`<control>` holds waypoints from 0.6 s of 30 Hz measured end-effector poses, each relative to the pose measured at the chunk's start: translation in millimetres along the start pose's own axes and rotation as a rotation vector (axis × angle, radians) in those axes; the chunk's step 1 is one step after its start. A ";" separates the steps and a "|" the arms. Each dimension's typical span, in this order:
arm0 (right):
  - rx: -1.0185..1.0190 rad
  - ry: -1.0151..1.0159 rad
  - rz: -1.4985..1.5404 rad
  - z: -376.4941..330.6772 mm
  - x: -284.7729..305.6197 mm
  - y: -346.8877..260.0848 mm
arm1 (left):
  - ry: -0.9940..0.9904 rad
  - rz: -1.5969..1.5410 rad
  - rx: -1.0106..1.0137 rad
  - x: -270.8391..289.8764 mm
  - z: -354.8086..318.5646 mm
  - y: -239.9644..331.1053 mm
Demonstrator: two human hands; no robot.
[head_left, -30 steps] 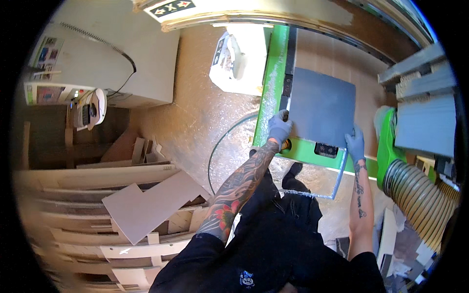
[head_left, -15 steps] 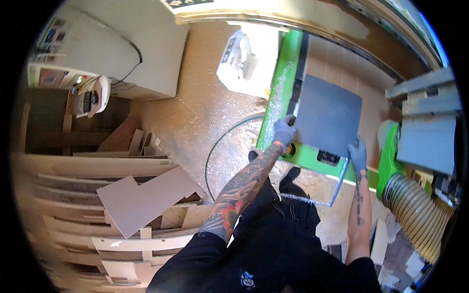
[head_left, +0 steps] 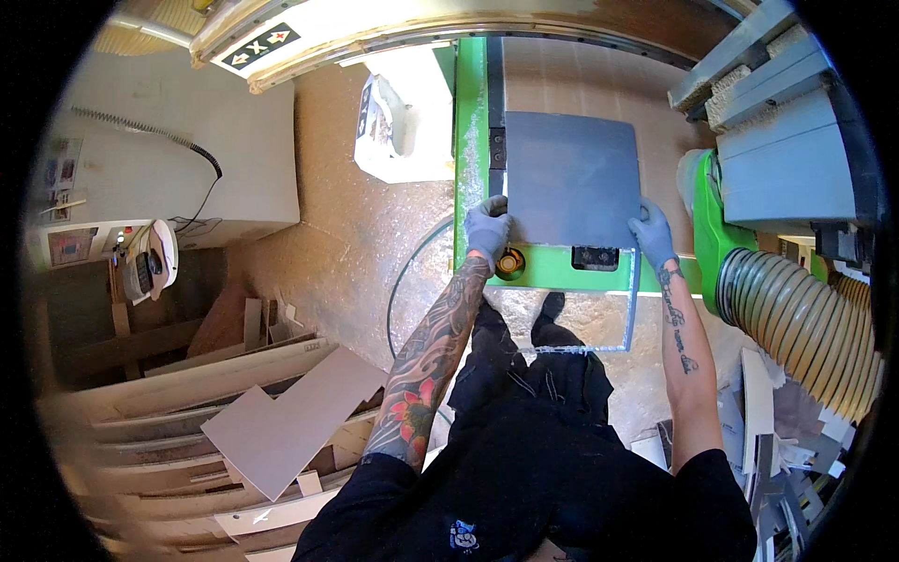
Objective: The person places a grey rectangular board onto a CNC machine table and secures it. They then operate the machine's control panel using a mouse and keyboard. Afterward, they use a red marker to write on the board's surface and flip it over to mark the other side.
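Note:
A dark grey flat panel (head_left: 573, 178) lies on the bed of a green-framed machine (head_left: 552, 272). My left hand (head_left: 487, 228), in a grey-blue glove, is closed at the panel's near left corner, beside a black rail (head_left: 497, 89). At the near right edge my right hand (head_left: 653, 232), gloved alike, grips the panel with bent fingers. A thin pale L-shaped strip (head_left: 628, 318) runs from beneath the right hand toward me, then turns left across my legs. How this strip joins the panel is hidden.
A ribbed hose (head_left: 787, 304) leads from a green dust hood (head_left: 709, 234) on the right. Board offcuts (head_left: 290, 421) are stacked at left. A dark cable (head_left: 393, 290) curves over the dusty floor. A white bin-like container (head_left: 403, 122) stands left of the machine.
The whole view has turned and shifted, so the machine, panel and hands sit farther left in it. Both hands keep their places at the panel's edges.

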State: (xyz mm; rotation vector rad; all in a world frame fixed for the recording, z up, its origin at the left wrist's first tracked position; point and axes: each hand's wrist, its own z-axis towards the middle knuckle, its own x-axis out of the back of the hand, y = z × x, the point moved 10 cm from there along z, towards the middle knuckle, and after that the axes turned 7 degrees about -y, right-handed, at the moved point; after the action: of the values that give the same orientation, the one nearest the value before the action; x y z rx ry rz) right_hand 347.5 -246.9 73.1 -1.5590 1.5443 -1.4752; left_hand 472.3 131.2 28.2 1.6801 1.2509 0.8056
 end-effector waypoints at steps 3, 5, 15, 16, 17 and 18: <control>-0.019 0.004 -0.043 5.4 1.9 10.3 | 0.000 0.051 -0.016 2.2 1.9 -0.8; -0.036 0.008 -0.062 6.8 2.4 15.5 | 0.008 0.067 -0.023 4.3 2.8 -0.7; -0.022 0.017 -0.120 10.2 4.8 24.2 | 0.015 0.070 0.044 2.1 -4.0 5.6; 0.003 0.026 -0.113 8.4 2.3 18.6 | 0.018 0.089 0.038 4.1 -3.4 4.6; 0.022 0.042 -0.108 6.3 3.3 17.1 | 0.018 0.078 0.031 3.2 -3.6 5.3; 0.020 0.041 -0.146 6.2 4.3 16.4 | 0.018 0.068 0.025 2.2 -3.9 5.9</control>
State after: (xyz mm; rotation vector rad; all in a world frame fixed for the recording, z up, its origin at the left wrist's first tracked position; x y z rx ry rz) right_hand 345.8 -256.8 58.1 -1.6696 1.4600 -1.6064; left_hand 472.0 133.6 35.2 1.7468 1.2262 0.8508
